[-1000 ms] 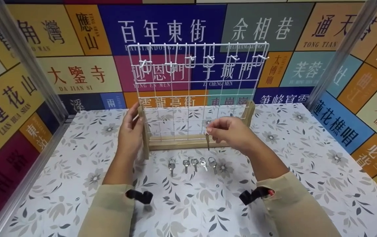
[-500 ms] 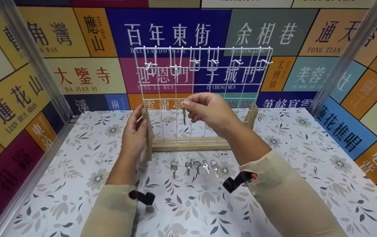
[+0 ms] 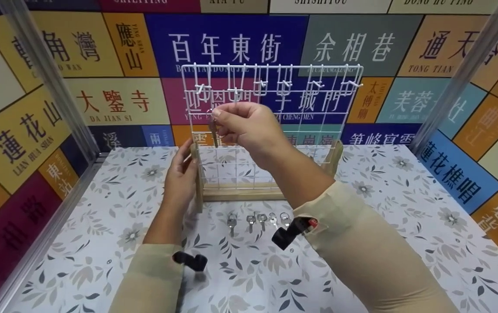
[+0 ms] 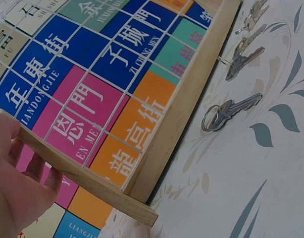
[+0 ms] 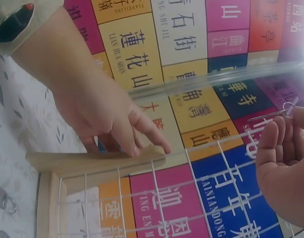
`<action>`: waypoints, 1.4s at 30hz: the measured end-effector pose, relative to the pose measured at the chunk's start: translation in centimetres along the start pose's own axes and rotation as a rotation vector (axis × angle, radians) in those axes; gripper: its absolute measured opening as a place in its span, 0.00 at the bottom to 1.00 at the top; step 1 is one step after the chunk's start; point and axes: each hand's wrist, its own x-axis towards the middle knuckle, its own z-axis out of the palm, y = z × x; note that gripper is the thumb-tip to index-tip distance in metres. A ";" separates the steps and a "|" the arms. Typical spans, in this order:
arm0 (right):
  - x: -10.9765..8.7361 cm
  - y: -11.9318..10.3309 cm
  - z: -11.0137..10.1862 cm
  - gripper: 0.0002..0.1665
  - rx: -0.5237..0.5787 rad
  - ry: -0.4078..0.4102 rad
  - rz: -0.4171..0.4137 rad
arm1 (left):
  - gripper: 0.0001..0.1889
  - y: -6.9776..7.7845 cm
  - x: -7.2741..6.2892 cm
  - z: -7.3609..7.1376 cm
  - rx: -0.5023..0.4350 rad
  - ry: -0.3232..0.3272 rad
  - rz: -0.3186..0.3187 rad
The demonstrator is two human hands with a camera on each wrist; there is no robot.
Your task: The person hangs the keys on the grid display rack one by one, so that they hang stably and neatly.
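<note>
My right hand [image 3: 255, 132] pinches a key [image 3: 214, 134] by its ring end between thumb and fingers, the blade hanging down in front of the rack's left part. A white wire grid rack [image 3: 253, 114] stands upright in a wooden frame, with several white hooks [image 3: 284, 85] along its top. The held key is just below the leftmost hook [image 3: 202, 89]. My left hand [image 3: 181, 179] grips the frame's left wooden post [image 3: 198, 182]; in the left wrist view, its fingers [image 4: 35, 171] show behind that post. The right wrist view shows the ring [image 5: 288, 107] above the fingertips.
Several keys with rings lie in a row on the flowered tabletop [image 3: 144, 208] before the rack, the leftmost key [image 3: 232, 225] slightly apart. Behind rises a colourful wall [image 3: 227, 39] of printed signs. Clear posts [image 3: 53, 82] stand at the table's sides.
My right hand has carried the key up and to the left, from the rack's lower right to near its upper left hooks. My left hand stays at the left post.
</note>
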 end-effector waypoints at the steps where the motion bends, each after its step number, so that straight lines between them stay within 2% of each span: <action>1: 0.1 0.0 0.4 0.10 0.012 0.006 -0.005 | 0.29 0.0 0.0 0.0 -0.001 0.002 0.000; 8: 0.3 0.1 2.5 0.11 0.155 0.058 0.011 | 0.28 0.0 -0.1 0.0 -0.014 -0.010 0.005; 17: 0.6 -0.2 3.7 0.11 0.300 0.133 0.022 | 0.29 -0.1 -0.1 -0.1 -0.005 -0.016 0.039; 23: 1.0 0.0 4.0 0.13 0.306 0.143 0.021 | 0.29 -0.1 0.0 -0.1 0.010 -0.011 0.025; 30: 1.8 0.1 3.7 0.07 0.326 0.169 0.047 | 0.29 0.1 0.0 0.0 0.001 -0.010 -0.011; 35: 2.4 0.7 3.3 0.08 0.324 0.172 0.057 | 0.29 0.0 0.1 -0.1 -0.008 -0.015 0.005; 42: 2.1 2.0 1.9 0.09 0.288 0.163 0.041 | 0.29 -0.2 -0.1 -0.1 -0.020 -0.019 0.030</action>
